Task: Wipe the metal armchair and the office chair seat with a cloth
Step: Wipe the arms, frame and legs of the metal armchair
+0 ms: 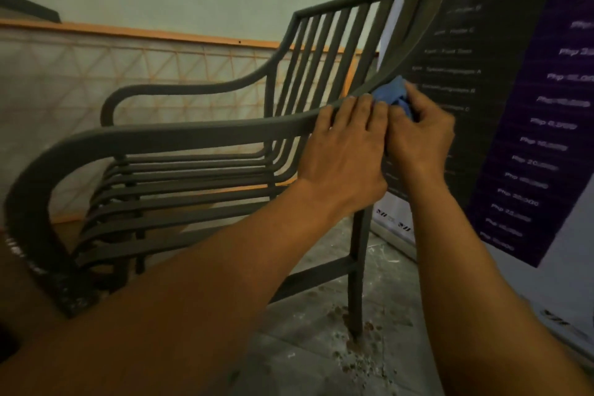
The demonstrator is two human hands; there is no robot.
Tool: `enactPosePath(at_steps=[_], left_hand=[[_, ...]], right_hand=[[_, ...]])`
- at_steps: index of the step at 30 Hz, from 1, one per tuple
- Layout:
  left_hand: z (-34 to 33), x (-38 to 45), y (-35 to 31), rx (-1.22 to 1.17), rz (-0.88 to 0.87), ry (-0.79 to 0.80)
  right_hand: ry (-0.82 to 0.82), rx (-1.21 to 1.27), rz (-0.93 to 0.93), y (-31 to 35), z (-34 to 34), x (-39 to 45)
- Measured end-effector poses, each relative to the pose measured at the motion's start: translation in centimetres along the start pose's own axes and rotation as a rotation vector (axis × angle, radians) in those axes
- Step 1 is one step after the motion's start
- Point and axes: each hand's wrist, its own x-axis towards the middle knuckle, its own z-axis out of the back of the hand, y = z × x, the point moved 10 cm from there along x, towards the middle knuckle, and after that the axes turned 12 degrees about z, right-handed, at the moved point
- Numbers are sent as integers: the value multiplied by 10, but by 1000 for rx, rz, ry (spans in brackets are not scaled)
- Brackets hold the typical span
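Note:
The dark metal armchair (180, 135) with slatted seat and back fills the left and middle of the view. My left hand (344, 151) lies over its near armrest where the rail curves up toward the backrest. A bunched blue cloth (390, 95) is pressed on that rail just past my left fingers, and my right hand (418, 135) is closed around it from the right. Both hands touch each other. The office chair is not in view.
A dark and purple printed banner (520, 106) stands close behind the chair on the right. A pale patterned panel with an orange wooden rail (128, 32) runs along the wall at the left. The grey floor (321, 347) around the chair leg is littered with crumbs.

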Motion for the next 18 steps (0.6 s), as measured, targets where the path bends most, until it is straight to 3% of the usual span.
enactPosePath(at_steps=[4, 10, 18], left_hand=[[36, -31, 47, 67, 118, -38], [70, -106, 151, 397, 358, -14], [109, -166, 220, 332, 505, -28]], right_hand=[[-89, 59, 197, 49, -28, -47], [44, -49, 566, 120, -88, -127], [327, 33, 651, 185, -146, -202]])
